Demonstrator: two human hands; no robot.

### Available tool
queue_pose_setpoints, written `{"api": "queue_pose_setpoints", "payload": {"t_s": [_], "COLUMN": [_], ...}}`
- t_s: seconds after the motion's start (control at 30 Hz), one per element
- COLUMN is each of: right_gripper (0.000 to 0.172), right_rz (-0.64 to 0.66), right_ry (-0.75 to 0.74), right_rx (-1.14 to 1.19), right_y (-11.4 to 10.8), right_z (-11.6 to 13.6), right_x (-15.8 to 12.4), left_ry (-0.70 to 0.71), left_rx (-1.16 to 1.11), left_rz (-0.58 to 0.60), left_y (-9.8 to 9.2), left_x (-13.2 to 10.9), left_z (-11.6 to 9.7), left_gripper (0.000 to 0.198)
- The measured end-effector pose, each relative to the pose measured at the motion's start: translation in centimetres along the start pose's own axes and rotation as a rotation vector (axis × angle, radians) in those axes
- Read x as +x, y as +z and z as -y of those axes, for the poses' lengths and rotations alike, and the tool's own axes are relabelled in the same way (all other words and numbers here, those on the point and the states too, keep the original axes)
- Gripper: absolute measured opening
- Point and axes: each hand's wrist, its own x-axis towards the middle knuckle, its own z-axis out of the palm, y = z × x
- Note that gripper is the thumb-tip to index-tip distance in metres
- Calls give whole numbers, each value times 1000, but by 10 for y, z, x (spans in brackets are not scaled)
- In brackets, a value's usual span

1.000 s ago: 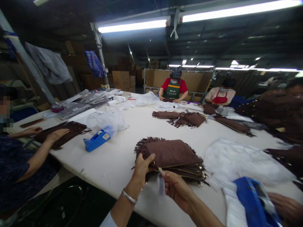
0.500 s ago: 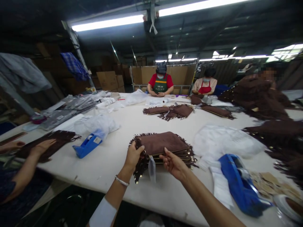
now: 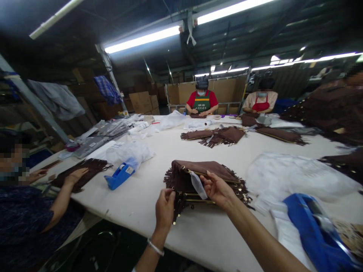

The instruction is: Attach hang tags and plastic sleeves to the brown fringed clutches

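A stack of brown fringed zip pouches lies in front of me, and the top pouch [image 3: 204,166] has its near side gaping with the upper panel lifted. My right hand [image 3: 217,189] pinches the upper edge of this mouth. Beside those fingers a translucent plastic sleeve [image 3: 197,184] hangs from the zipper end. My left hand [image 3: 165,209] is closed at the pouch's near left corner, thumb and forefinger together by a small gold ring. Brown fringe with gold-coloured tips sticks out around the sides. What lies inside the pouch is too dark to make out.
Blue tape dispensers stand left [image 3: 119,176] and right [image 3: 314,226]. Clear plastic bags [image 3: 295,175] lie right of the stack. More brown pouches [image 3: 215,136] lie farther back. A co-worker's hand [image 3: 77,175] rests on a fringed piece at left; two people sit across the white table [image 3: 136,204].
The top pouch has gone from lying flat to gaping at its near side. My left hand has moved down its corner, my right hand has lifted the edge. The view has turned left.
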Motion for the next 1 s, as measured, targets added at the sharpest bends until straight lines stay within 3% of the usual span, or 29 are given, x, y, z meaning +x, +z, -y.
{"api": "queue_pose_setpoints", "payload": {"t_s": [0.1,0.2,0.3,0.43,0.57,0.73,0.83,1.0], "right_gripper": [15,13,12,13,13,13,12,13], "right_rz": [-22,-56,-65,-38,-7,7,33,57], "right_ry": [18,43,43,56,54,61,81,79], "right_rx": [-26,-61,-70,-25,7,11,38,42], "right_y": [-4,-10,-14,-17,-25,-32,-30,-30], "right_z": [-14,-24,-25,-19,-16,-15,-11,-11], "right_x": [-1,-1,1,0,-2,-4,-5,-2], "left_ry": [114,70,-42,-148,-294,-407,-482,-539], "left_rx": [309,374,243,49,-136,-365,-422,-473], "left_rz": [47,102,209,366,426,475,541,612], "left_y": [9,6,-4,-11,-11,-17,-26,-32], "left_x": [-23,-22,-7,5,3,-5,-6,-4], "left_z": [11,2,-8,-3,-1,-25,-33,-29], "left_gripper": [23,17,14,22,33,33,33,37]}}
